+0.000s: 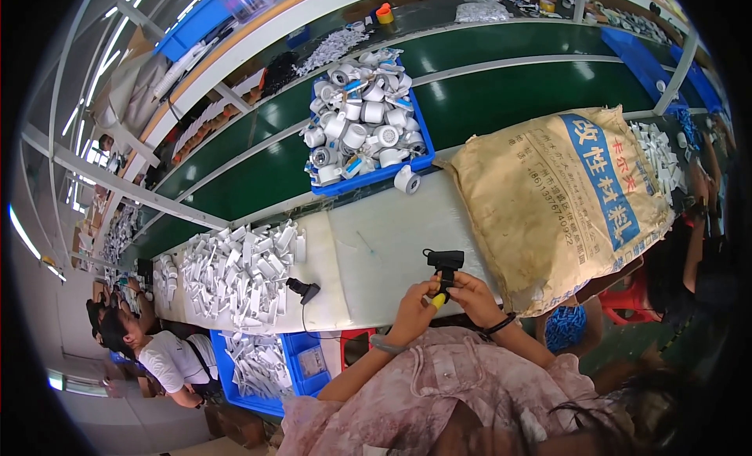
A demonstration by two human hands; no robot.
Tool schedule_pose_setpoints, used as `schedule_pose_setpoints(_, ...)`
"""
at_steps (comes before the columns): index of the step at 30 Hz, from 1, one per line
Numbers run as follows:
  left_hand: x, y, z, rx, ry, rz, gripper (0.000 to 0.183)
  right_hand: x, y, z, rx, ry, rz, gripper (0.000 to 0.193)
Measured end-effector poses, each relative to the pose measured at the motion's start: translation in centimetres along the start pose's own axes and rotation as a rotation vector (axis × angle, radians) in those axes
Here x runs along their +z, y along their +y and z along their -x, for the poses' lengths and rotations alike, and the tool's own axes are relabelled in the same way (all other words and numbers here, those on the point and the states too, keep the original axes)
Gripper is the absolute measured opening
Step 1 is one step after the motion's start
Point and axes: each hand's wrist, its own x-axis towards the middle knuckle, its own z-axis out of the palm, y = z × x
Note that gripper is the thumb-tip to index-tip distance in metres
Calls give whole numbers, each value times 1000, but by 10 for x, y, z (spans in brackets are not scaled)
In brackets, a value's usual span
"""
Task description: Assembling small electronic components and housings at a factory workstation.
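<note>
Black device (446, 260): just right of and below the middle of the frame, held up over the near part of the desk (384, 221).
Left fingers (429, 287): drawn in narrow, gripping the device from its left.
Right fingers (464, 281): closed on it from the right.
Yellow piece (438, 301): just below the device, by my left fingers; I can't tell what it belongs to.
Second black piece (304, 290): on the desk, left of centre, beside a loose heap of white parts (247, 272).
Paper sack (540, 213): bulging, right side of the frame.
Upper blue bin (372, 178): upper centre, heaped with round white housings (356, 135).
Lower blue bin (304, 343): lower left, holding slender white pieces (254, 366).
</note>
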Motion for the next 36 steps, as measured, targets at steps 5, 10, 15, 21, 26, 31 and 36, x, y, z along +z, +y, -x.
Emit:
schedule_pose_setpoints(5, -1, -8, -5, -126, -62, 86, 27, -8, -3, -9, 84, 40, 161, 25)
schedule_pose_setpoints(10, -6, -14, -27, -117, -102, 358, 24, -13, -39, -32, 181, 30, 544, 22)
schedule_pose_setpoints(15, -38, 29, -61, -223, -240, 556, 26, -6, -71, -39, 99, 125, 641, 25)
schedule_pose_setpoints(21, -72, 37, -80, -17, -630, 266, 43, 23, -81, -45, -287, 104, 900, 22)
schedule_pose_setpoints(26, -80, 54, -99, 222, -567, 29, 46, 37, -94, -53, -338, 3, 918, 27)
schedule_pose_setpoints(31, -92, 70, -113, 599, -507, -202, 51, 51, -111, -57, -256, -41, 1001, 34)
schedule_pose_setpoints(36, -88, 66, -124, 596, -511, -127, 56, 34, -100, -50, -285, 2, 1081, 49)
